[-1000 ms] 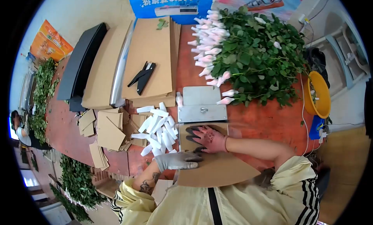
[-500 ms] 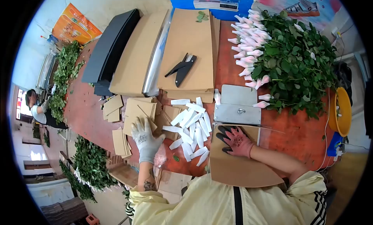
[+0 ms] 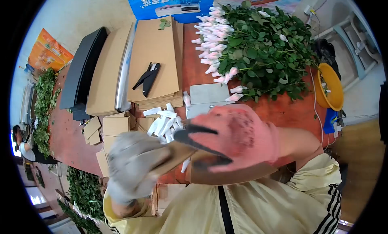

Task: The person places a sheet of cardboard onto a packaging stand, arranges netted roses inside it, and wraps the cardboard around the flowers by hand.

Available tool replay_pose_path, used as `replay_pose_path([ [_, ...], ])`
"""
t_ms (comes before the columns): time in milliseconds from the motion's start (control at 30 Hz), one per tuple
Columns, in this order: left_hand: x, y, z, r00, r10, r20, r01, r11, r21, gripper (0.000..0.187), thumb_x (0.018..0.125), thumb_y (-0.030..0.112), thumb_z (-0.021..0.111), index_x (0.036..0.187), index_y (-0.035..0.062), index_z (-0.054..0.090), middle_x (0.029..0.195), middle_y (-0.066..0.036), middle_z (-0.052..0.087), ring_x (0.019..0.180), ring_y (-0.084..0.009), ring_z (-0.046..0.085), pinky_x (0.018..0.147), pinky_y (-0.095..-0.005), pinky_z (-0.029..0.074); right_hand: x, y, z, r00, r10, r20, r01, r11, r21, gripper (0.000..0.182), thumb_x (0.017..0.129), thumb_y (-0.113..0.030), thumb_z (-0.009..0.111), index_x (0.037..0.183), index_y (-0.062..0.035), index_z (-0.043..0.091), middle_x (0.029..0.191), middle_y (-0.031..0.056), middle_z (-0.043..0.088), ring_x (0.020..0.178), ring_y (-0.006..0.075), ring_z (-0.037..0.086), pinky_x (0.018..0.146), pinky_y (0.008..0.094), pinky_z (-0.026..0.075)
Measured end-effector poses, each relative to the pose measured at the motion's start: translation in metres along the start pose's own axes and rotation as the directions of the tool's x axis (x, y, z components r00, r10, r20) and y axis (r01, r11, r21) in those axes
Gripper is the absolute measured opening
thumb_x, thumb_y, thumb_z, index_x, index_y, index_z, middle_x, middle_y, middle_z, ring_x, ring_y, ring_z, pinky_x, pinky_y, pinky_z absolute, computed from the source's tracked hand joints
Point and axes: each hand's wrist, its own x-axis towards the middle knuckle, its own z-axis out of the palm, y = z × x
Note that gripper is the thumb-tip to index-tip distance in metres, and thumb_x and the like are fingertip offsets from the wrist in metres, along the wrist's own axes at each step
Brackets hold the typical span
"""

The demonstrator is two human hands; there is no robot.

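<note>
In a grey-white glove, my left hand [image 3: 131, 165] is closed around one end of a small brown cardboard piece [image 3: 178, 153], raised above the table edge; motion blurs it. My right hand [image 3: 238, 139], in a pink glove with dark fingertips, has its fingers and thumb around the other end of that piece. White foam sleeves [image 3: 163, 125] lie in a loose pile behind my hands. Beneath my right hand, a larger cardboard sheet [image 3: 234, 175] rests against the front of a metal plate [image 3: 208, 94], mostly covered from view.
Roses with white-sleeved heads [image 3: 262, 48] are heaped at the back right, beside a yellow basin [image 3: 333, 92]. A black stapler [image 3: 147, 78] lies on stacked cardboard [image 3: 157, 40]. Small cardboard pieces [image 3: 115, 127] sit at left. Another person [image 3: 28, 145] is at far left.
My left hand has lifted from the small cardboard stack with a piece and come toward me. My right hand has risen off the large sheet to meet it. The view has shifted right.
</note>
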Motion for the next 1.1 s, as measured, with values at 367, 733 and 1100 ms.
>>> replay_pose_path([
  [367, -0.131, -0.03, 0.151, 0.804, -0.301, 0.513, 0.518, 0.778, -0.355, 0.063, 0.078, 0.021, 0.065, 0.134, 0.0043, 0.042, 0.126, -0.014, 0.055, 0.108, -0.0262, 0.057, 0.091, -0.0325, 0.045, -0.148, 0.07, 0.029, 0.541, 0.287, 0.79, -0.789, -0.15, 0.595, 0.038, 0.08, -0.026, 0.07, 0.106, 0.0007, 0.061, 0.078, -0.0023, 0.06, 0.056, 0.0014, 0.052, 0.047, 0.017, 0.041],
  [733, -0.155, -0.044, 0.189, 0.688, -0.269, 0.674, 0.523, 0.828, -0.202, 0.044, 0.085, 0.027, 0.053, 0.125, 0.0076, 0.053, 0.12, -0.014, 0.058, 0.108, -0.0299, 0.056, 0.094, -0.0359, 0.043, -0.129, 0.084, 0.192, 0.236, 0.586, 0.775, -0.893, -0.185, 0.411, 0.023, 0.084, -0.026, 0.062, 0.093, -0.0051, 0.059, 0.058, 0.0068, 0.061, 0.041, 0.0125, 0.056, 0.036, 0.0246, 0.042],
  [1100, -0.156, -0.081, 0.163, 0.558, -0.446, 0.699, 0.778, 0.575, -0.254, 0.038, 0.083, 0.009, 0.056, 0.12, 0.0033, 0.056, 0.111, -0.01, 0.062, 0.096, -0.0196, 0.06, 0.085, -0.0301, 0.047, -0.1, 0.084, 0.177, 0.134, 0.634, 0.762, -0.981, -0.025, 0.193, 0.033, 0.084, -0.032, 0.057, 0.088, 0.0009, 0.058, 0.068, 0.0103, 0.064, 0.048, 0.0183, 0.061, 0.04, 0.0327, 0.047],
])
